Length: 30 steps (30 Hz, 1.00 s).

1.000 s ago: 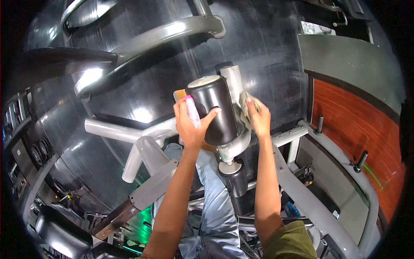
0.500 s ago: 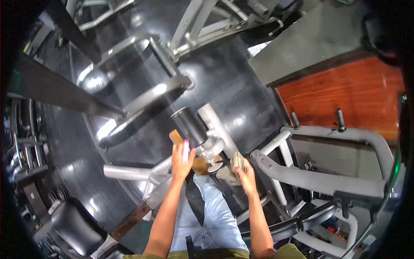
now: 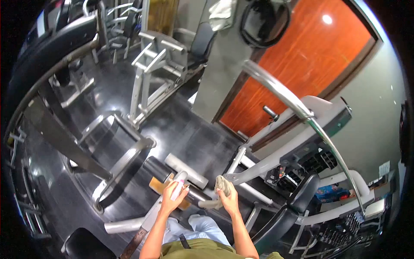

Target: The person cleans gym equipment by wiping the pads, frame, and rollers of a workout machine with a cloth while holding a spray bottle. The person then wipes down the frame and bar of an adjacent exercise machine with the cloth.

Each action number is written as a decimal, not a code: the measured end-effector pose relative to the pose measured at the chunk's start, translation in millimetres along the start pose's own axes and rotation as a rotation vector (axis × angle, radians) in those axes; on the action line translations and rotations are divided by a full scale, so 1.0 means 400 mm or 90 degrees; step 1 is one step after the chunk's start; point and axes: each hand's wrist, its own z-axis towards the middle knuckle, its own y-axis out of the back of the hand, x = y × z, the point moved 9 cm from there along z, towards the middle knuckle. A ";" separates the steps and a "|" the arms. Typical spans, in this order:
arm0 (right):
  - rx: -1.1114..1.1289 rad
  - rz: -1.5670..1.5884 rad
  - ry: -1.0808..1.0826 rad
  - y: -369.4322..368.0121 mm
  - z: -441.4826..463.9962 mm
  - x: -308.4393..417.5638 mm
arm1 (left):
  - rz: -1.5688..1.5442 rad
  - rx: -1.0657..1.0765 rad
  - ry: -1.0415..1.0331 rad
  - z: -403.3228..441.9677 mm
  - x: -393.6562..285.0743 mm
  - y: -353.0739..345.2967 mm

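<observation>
My left hand (image 3: 172,194) is closed round a slim white object with a pink part (image 3: 178,187); its exact kind is hard to tell. A greyish-khaki cloth (image 3: 222,184) is bunched in the fingers of my right hand (image 3: 228,199), with one end hanging toward the left. Between and just beyond my hands is an exercise machine, with a black padded roller (image 3: 156,168), a tan plate (image 3: 157,185) and a thick silver tube (image 3: 186,171). The left hand is over the machine's frame, partly covering it.
A grey machine frame with a black pad (image 3: 304,192) stands close on the right, under a shiny curved rail (image 3: 280,90). Ahead are a grey wall and an orange wooden door (image 3: 297,56). More gym machines (image 3: 157,64) stand farther off; a curved floor frame (image 3: 123,162) lies left.
The view has tilted up, bringing more wall and door into sight. My right hand with the cloth has drawn back from the machine's round end; the left still holds the white object.
</observation>
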 end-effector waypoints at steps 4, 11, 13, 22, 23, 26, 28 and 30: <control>-0.055 0.165 -0.071 0.125 -0.015 0.012 | -0.043 0.027 0.026 0.027 -0.106 -0.053; -0.058 0.174 0.072 0.394 0.088 0.121 | -0.170 0.021 0.096 0.064 -0.215 -0.229; -0.051 0.101 0.233 0.490 0.142 0.265 | -0.183 0.023 0.064 0.087 -0.270 -0.288; 0.006 -0.029 0.605 0.639 0.458 0.603 | -0.177 -0.058 -0.038 0.160 -0.467 -0.441; -0.002 -0.033 0.608 0.628 0.492 0.619 | -0.170 -0.062 -0.039 0.161 -0.494 -0.440; -0.025 -0.046 0.562 0.604 0.580 0.645 | -0.133 -0.078 -0.099 0.151 -0.560 -0.415; -0.027 -0.104 0.483 0.576 0.643 0.617 | -0.075 -0.093 -0.118 0.137 -0.581 -0.386; -0.037 -0.120 0.482 0.559 0.650 0.614 | -0.078 -0.120 -0.125 0.121 -0.591 -0.366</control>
